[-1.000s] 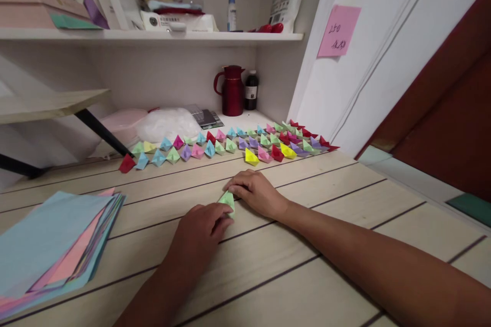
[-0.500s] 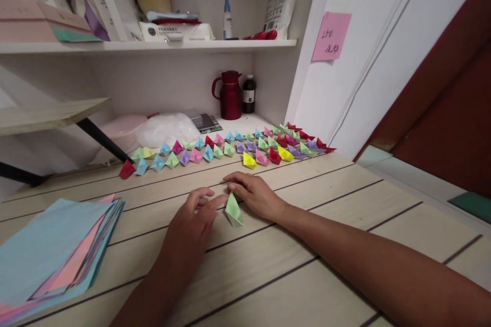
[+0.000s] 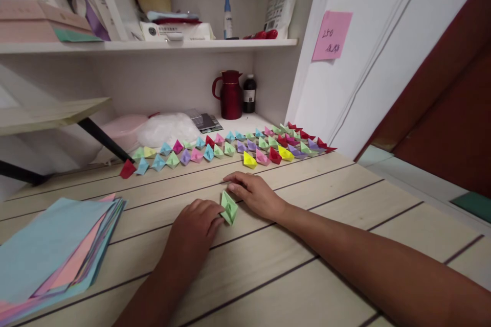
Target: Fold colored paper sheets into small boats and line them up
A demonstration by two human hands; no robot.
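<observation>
A light green folded paper boat (image 3: 229, 208) is tilted near the middle of the table, its hollow side facing me. The fingers of my left hand (image 3: 197, 222) pinch its left edge; the fingertips are partly hidden behind it. My right hand (image 3: 258, 195) rests on the table just beyond the boat to the right. Its fingers are loosely curved and apart, with nothing between them. Rows of small paper boats in several colours stand farther back, among them a yellow paper boat (image 3: 249, 160) and a red paper boat (image 3: 127, 169).
A stack of coloured paper (image 3: 57, 245) lies at the left of the slatted table (image 3: 268, 286). Behind the boats are a white plastic bag (image 3: 169, 129), a dark red jug (image 3: 231, 96) and a dark bottle (image 3: 249, 94). A black-legged wooden stand (image 3: 53, 115) juts in from the left.
My left hand has closed on the green paper boat. The boat has turned, showing its open hollow side, and shifted slightly left. My right hand has barely moved.
</observation>
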